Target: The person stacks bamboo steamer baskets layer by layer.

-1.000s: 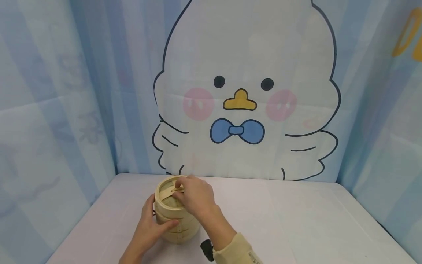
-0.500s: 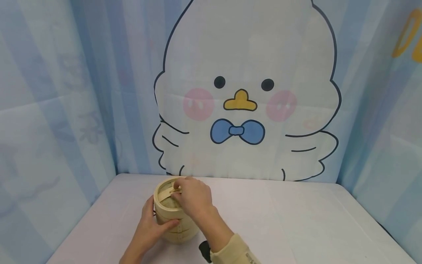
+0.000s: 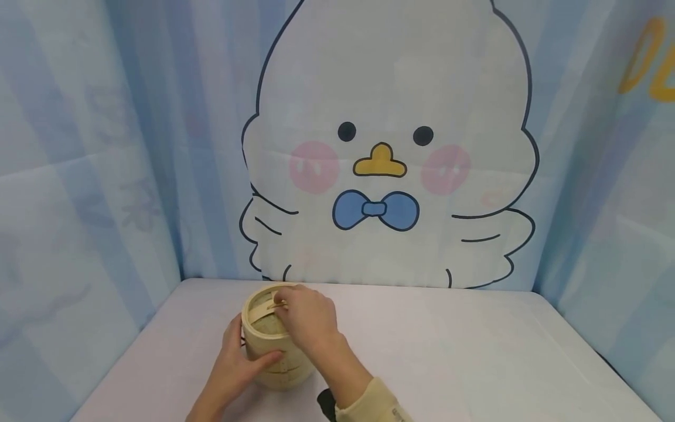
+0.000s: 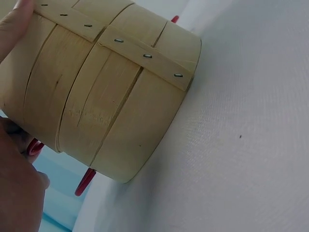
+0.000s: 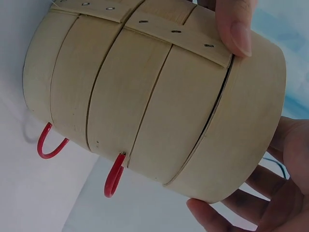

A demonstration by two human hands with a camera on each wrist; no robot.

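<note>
A round bamboo steamer (image 3: 287, 374) with stacked tiers stands at the left of the white table, its lid (image 3: 268, 324) on top. My left hand (image 3: 234, 364) holds its side, thumb across the front, the other fingers mostly hidden behind. Above the lid, my right hand (image 3: 309, 316) pinches the small tie on the flat strap (image 3: 261, 312) that crosses it; its fingertips are partly hidden. Stapled bamboo bands and red loops (image 5: 115, 176) show on the steamer in the right wrist view. The left wrist view has the tiers (image 4: 111, 101) close up, left fingers at the edge.
The white tabletop (image 3: 448, 351) stretches out to the right of the steamer. Behind it hangs a light blue curtain (image 3: 211, 146) printed with a large white cartoon bird (image 3: 390, 82). More curtain closes off both sides.
The head view has shifted slightly, and the steamer and both hands appear a little farther left in it. Both hands keep their hold.
</note>
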